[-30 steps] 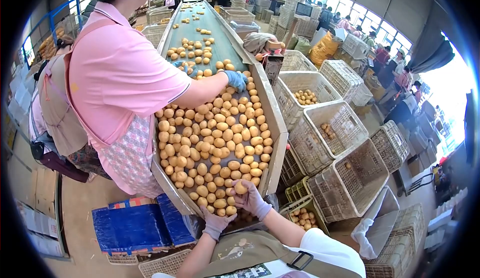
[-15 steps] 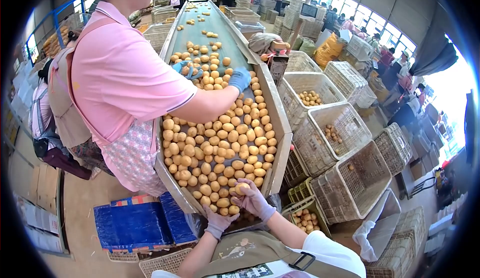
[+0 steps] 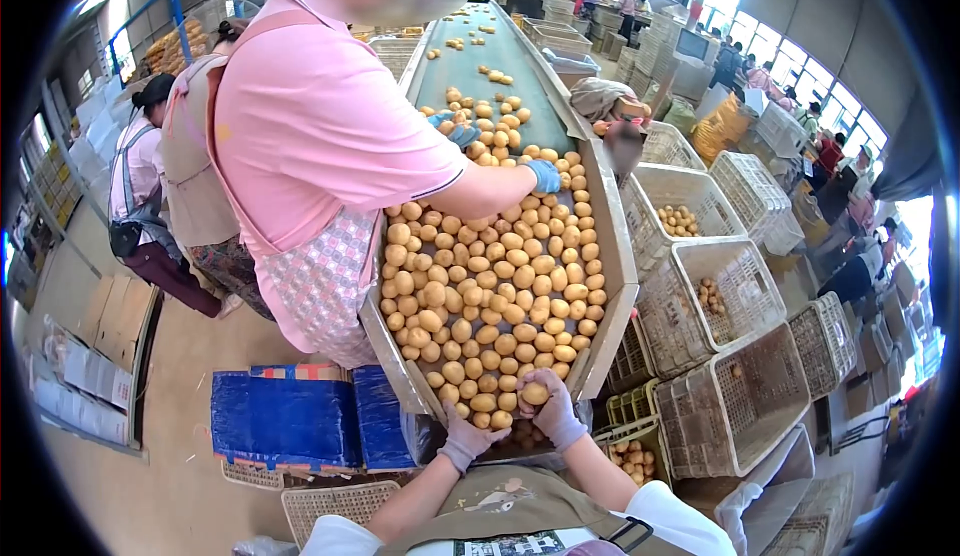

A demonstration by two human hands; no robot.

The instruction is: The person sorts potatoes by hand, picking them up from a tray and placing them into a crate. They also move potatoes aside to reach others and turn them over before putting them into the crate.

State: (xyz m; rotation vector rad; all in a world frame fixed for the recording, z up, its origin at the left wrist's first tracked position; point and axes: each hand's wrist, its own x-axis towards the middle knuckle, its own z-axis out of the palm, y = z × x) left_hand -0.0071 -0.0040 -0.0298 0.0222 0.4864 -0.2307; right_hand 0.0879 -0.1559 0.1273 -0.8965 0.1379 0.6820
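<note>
Potatoes (image 3: 490, 301) cover the lower end of the conveyor (image 3: 480, 66), spreading between its metal side walls. In a light purple glove, my right hand (image 3: 558, 418) is closed around one potato (image 3: 535, 393) at the front lip. My left hand (image 3: 467, 440), gloved alike, rests at the lip's left side with its fingers apart, beside the nearest potatoes; nothing shows in its grasp. Under the lip, between my hands, more potatoes are partly visible in shadow.
A co-worker in a pink shirt (image 3: 330, 106) leans over the left side, one blue-gloved hand (image 3: 545, 176) among the potatoes. Plastic crates (image 3: 735, 396) stand along the right. A blue-covered box (image 3: 285, 421) lies at lower left.
My view has turned left, so the scene sits further right. My right hand still holds a potato at the lip. The co-worker's near blue-gloved hand has shifted toward the right side wall.
</note>
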